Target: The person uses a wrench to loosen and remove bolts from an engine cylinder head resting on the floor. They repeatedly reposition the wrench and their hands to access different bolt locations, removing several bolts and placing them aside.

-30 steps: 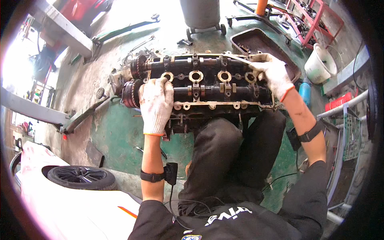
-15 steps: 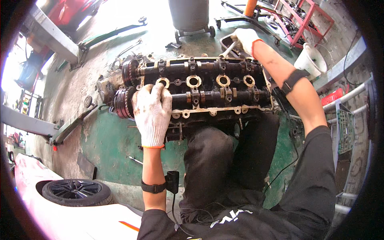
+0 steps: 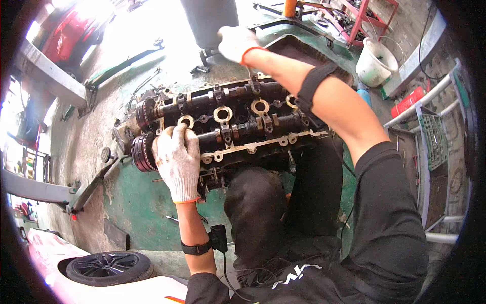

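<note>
A dark, oily cylinder head (image 3: pixel 251 148) with two camshafts lies slanted in front of my knees. My left hand (image 3: pixel 178 159), in a soiled white knit glove, is closed over its near camshaft beside the toothed sprocket (image 3: pixel 145 152). The fingertips reach a pale plug-hole ring (image 3: pixel 186 121). Beyond the far camshaft, my gloved right hand (image 3: pixel 237 44) is raised in a closed grip, slightly blurred. The earlier frame shows a shiny metal wrench in it; now hand and forearm hide most of that tool. My right forearm crosses over the head's right end.
A dark tray (image 3: pixel 324 55) lies behind my right forearm. Farther back stand a grey drum (image 3: pixel 210 23), a red rack (image 3: pixel 362 23) and a white bucket (image 3: pixel 375 63). At right is a metal frame (image 3: pixel 430 109); at lower left, a wheel (image 3: pixel 109 267).
My right hand has swung left and away from me, from the head's far right toward its middle. The left hand keeps its place on the head. The whole view has shifted and tilted slightly.
</note>
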### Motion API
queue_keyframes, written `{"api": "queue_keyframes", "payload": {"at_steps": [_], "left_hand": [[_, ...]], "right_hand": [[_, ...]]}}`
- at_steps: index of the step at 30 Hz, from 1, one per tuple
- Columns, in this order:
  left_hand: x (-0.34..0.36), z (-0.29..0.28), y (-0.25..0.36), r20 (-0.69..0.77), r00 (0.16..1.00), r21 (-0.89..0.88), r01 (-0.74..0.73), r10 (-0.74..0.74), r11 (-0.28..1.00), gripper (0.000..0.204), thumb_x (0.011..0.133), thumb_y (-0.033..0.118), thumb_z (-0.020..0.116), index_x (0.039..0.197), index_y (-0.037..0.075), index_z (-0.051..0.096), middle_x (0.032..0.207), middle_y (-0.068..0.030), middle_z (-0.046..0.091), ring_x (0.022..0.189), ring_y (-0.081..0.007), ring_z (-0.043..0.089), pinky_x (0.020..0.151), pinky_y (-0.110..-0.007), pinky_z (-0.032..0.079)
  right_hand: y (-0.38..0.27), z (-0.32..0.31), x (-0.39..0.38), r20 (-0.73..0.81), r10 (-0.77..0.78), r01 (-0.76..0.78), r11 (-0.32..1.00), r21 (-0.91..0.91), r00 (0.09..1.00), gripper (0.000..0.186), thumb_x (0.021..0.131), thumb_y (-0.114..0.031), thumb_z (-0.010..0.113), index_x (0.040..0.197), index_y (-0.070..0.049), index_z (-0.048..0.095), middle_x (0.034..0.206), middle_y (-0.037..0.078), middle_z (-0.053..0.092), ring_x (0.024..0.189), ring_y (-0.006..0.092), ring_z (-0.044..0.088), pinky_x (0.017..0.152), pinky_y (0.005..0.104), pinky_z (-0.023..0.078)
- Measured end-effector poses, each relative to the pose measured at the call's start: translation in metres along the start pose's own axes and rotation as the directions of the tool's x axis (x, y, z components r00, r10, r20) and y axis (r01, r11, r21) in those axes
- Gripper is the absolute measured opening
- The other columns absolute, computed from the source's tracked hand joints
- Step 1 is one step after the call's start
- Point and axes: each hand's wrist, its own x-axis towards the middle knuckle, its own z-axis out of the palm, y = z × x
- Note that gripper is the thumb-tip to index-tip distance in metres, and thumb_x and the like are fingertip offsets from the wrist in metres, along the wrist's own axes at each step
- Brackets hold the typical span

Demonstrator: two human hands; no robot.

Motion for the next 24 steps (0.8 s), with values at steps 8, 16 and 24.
{"api": "queue_keyframes", "payload": {"at_steps": [8,16,24], "left_hand": [[0.000,-0.001,-0.001,-0.009,0.999,-0.001,-0.046,0.046,0.999,0.024,0.096,0.022,0.062,0.109,0.005,0.073,0.107,-0.0149,0.068,0.102,-0.0328,0.063,0.102,-0.044,0.045],[0.000,-0.002,-0.002,-0.003,0.999,0.025,-0.046,0.046,0.999,0.025,0.096,0.023,0.062,0.115,0.008,0.071,0.108,-0.0139,0.068,0.103,-0.0334,0.062,0.101,-0.045,0.045],[-0.001,-0.002,0.000,-0.017,1.000,0.019,-0.024,0.025,1.000,0.025,0.096,0.022,0.062,0.113,0.007,0.071,0.108,-0.0155,0.069,0.104,-0.0346,0.063,0.103,-0.046,0.045]], "right_hand": [[-0.056,0.012,-0.112,0.014,-0.637,0.636,0.768,-0.078,0.771,0.019,0.094,-0.012,0.053,0.103,0.000,0.065,0.088,0.020,0.072,0.078,0.0346,0.072,0.072,0.0445,0.059],[0.015,-0.031,-0.196,-0.097,-0.874,0.823,0.482,-0.302,0.476,0.027,0.087,-0.014,0.063,0.111,-0.003,0.065,0.105,0.012,0.069,0.093,0.0266,0.068,0.081,0.0349,0.056],[0.081,-0.057,-0.219,-0.302,-0.590,0.638,0.766,0.085,0.749,0.034,0.088,0.012,0.065,0.120,0.003,0.066,0.120,0.023,0.071,0.104,0.0344,0.074,0.088,0.0365,0.060]]}}
